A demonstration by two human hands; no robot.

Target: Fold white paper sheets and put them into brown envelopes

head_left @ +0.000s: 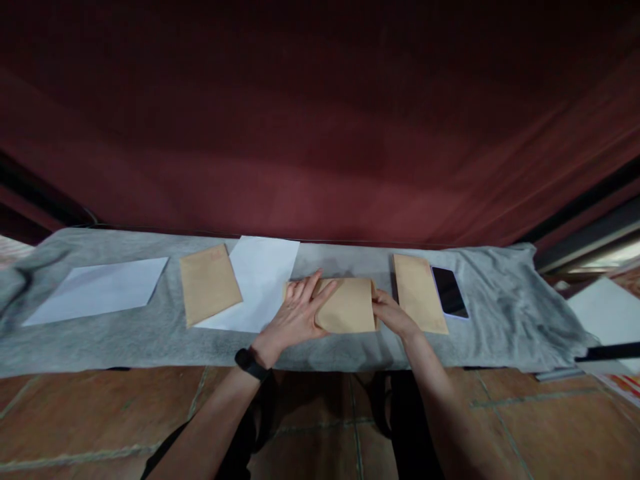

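Observation:
In front of me, a brown paper envelope [350, 307] lies on a grey cloth. My left hand [297, 310], with a black band at its wrist, presses flat on the left part of this envelope, fingers spread. At the right edge, my right hand [390, 312] has its fingers closed on the paper, where two layers stand slightly apart; the fingertips are partly hidden behind that edge. A second brown envelope [420, 293] lies to the right of my right hand. Left of my left hand, another brown envelope [209, 285] overlaps a white sheet [265, 267].
A phone [450, 292] with a dark screen lies by the right-hand envelope. Another white sheet [100, 290] is at the far left. The grey cloth [320, 357] covers a long narrow surface, wrinkled at its right end. A dark red fabric wall [320, 167] rises behind it.

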